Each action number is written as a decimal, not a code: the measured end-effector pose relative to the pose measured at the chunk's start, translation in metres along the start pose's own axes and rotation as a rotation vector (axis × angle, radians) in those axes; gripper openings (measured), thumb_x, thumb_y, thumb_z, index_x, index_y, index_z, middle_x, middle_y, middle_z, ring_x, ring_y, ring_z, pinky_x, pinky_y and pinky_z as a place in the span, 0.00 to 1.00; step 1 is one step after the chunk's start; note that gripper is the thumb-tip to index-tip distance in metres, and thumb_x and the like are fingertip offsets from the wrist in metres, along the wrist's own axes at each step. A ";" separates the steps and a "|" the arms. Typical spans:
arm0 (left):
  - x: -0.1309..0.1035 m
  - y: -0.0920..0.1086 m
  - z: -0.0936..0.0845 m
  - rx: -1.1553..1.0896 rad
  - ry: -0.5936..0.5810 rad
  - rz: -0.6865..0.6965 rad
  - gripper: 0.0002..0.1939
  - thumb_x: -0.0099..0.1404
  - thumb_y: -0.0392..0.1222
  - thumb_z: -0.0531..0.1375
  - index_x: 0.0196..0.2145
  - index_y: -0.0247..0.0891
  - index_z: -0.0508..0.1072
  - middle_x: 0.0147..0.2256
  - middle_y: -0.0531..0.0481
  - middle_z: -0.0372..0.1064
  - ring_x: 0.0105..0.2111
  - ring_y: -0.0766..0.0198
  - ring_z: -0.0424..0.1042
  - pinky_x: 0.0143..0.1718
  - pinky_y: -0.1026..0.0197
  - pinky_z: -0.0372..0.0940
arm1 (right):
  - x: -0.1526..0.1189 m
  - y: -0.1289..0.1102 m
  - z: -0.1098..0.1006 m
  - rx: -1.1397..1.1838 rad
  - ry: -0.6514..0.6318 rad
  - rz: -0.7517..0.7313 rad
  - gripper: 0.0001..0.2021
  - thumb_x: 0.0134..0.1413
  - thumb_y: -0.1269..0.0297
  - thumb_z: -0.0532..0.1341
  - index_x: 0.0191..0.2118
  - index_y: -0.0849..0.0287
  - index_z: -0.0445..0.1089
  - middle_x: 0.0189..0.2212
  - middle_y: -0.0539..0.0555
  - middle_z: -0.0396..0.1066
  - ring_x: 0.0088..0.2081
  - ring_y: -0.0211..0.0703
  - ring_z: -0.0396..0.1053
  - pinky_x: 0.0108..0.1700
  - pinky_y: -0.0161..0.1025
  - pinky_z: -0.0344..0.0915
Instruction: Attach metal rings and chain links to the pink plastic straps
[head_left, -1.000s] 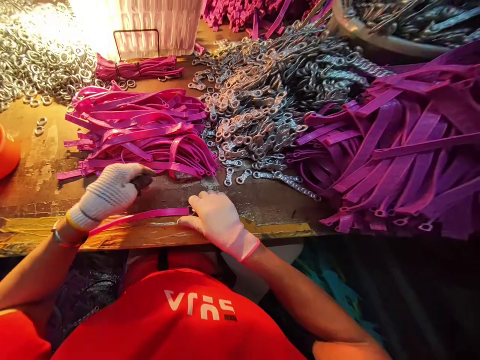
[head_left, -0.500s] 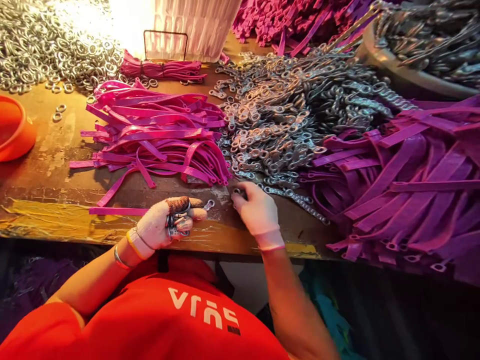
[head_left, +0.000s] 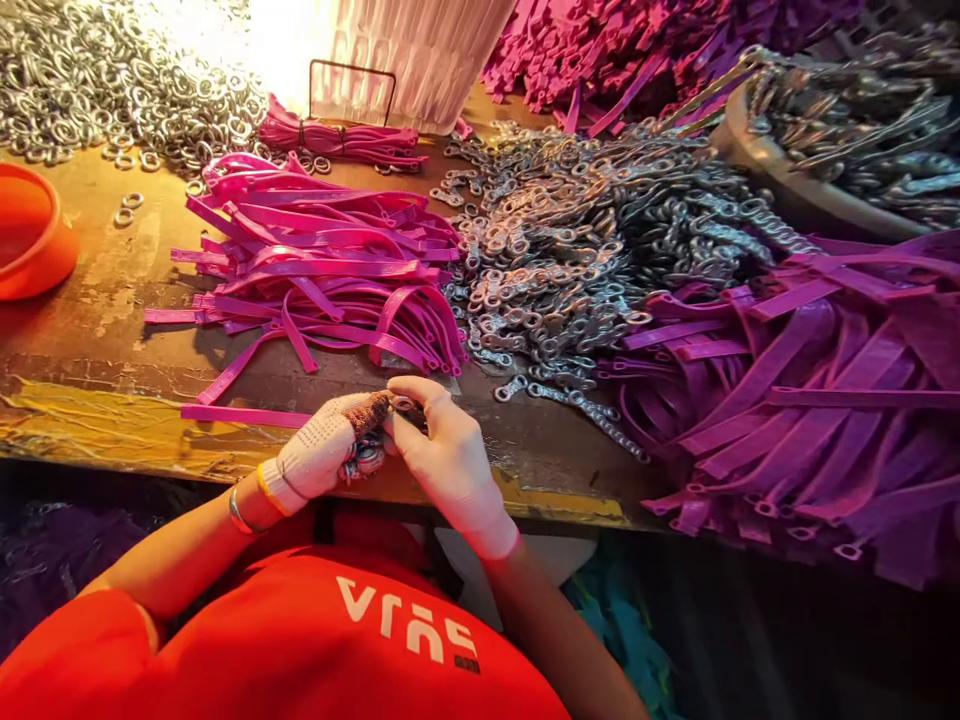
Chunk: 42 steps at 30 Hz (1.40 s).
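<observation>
My left hand [head_left: 326, 445], in a white knit glove with brown on the fingers, is closed around several metal links [head_left: 364, 457] near the table's front edge. The thumb and fingers of my right hand [head_left: 454, 462], also gloved, pinch a small metal ring-ended link [head_left: 403, 402] against the left fingertips. Where the two hands meet, the fingers partly hide the metal. A single pink strap [head_left: 244, 414] lies flat beside my left hand. Beyond the hands is a heap of pink straps [head_left: 330, 270], with a pile of metal links [head_left: 547, 270] to its right.
Purple straps [head_left: 817, 400] spread across the right side, some over the front edge. A basin [head_left: 810, 180] of metal pieces stands behind them. Metal rings [head_left: 112, 90] are heaped at back left, near an orange bowl [head_left: 52, 250]. A clear ribbed container [head_left: 420, 60] stands at the back.
My right hand has moved left from the edge of the metal pile to my left fingertips. The link that stuck out from the left fingers is now covered by the right hand. The view shifted slightly.
</observation>
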<state>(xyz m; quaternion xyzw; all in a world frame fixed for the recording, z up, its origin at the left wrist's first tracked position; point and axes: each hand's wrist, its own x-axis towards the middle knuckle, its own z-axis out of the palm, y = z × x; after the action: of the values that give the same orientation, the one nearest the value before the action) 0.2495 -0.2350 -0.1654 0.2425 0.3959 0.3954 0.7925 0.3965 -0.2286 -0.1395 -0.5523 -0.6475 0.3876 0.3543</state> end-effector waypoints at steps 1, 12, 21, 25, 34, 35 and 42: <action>-0.001 0.000 -0.001 -0.006 0.016 -0.011 0.19 0.62 0.56 0.65 0.33 0.35 0.73 0.21 0.55 0.64 0.16 0.74 0.59 0.15 0.71 0.54 | 0.000 0.001 0.002 0.028 0.011 0.018 0.14 0.57 0.65 0.61 0.49 0.55 0.72 0.45 0.53 0.77 0.44 0.43 0.74 0.51 0.41 0.69; -0.006 0.012 0.003 -0.274 0.036 -0.150 0.14 0.61 0.49 0.65 0.35 0.35 0.72 0.24 0.53 0.68 0.16 0.71 0.63 0.13 0.70 0.57 | -0.005 -0.012 0.016 0.540 0.124 0.338 0.15 0.49 0.59 0.69 0.42 0.56 0.71 0.28 0.44 0.68 0.25 0.34 0.67 0.28 0.33 0.65; -0.010 0.013 -0.006 -0.252 0.053 -0.050 0.16 0.60 0.50 0.65 0.37 0.33 0.75 0.24 0.53 0.68 0.16 0.72 0.61 0.14 0.70 0.54 | -0.010 -0.010 0.013 0.540 0.157 0.264 0.11 0.54 0.61 0.68 0.42 0.56 0.70 0.24 0.42 0.65 0.22 0.31 0.61 0.27 0.32 0.60; -0.015 0.011 -0.006 -0.218 0.045 -0.091 0.18 0.58 0.50 0.67 0.39 0.33 0.75 0.29 0.49 0.72 0.16 0.72 0.61 0.15 0.69 0.53 | -0.012 -0.010 0.019 0.379 0.298 0.156 0.11 0.54 0.62 0.68 0.43 0.55 0.71 0.31 0.45 0.71 0.29 0.34 0.69 0.33 0.34 0.68; -0.022 0.010 0.000 0.258 0.112 0.101 0.16 0.68 0.53 0.59 0.32 0.38 0.66 0.23 0.57 0.62 0.18 0.72 0.54 0.19 0.67 0.51 | -0.010 -0.002 0.008 -0.337 0.107 -0.352 0.18 0.68 0.67 0.54 0.61 0.60 0.61 0.51 0.62 0.70 0.50 0.47 0.71 0.53 0.46 0.68; -0.023 0.015 -0.001 0.422 0.115 0.156 0.14 0.68 0.51 0.58 0.32 0.37 0.66 0.24 0.56 0.63 0.20 0.71 0.57 0.22 0.66 0.54 | -0.006 -0.004 0.004 -0.425 0.034 -0.426 0.18 0.68 0.67 0.52 0.61 0.61 0.61 0.51 0.64 0.70 0.50 0.48 0.70 0.52 0.46 0.67; -0.031 0.026 -0.008 0.776 0.095 0.180 0.13 0.71 0.45 0.53 0.28 0.38 0.65 0.22 0.55 0.62 0.23 0.68 0.58 0.26 0.65 0.55 | 0.017 -0.026 -0.016 -0.977 -0.422 -0.590 0.11 0.64 0.66 0.55 0.31 0.59 0.71 0.24 0.55 0.70 0.26 0.44 0.66 0.29 0.42 0.50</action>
<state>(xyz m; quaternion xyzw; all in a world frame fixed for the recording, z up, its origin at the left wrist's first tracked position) 0.2201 -0.2448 -0.1389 0.5389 0.5291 0.2954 0.5851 0.3969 -0.2120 -0.1085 -0.3593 -0.9325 0.0321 0.0163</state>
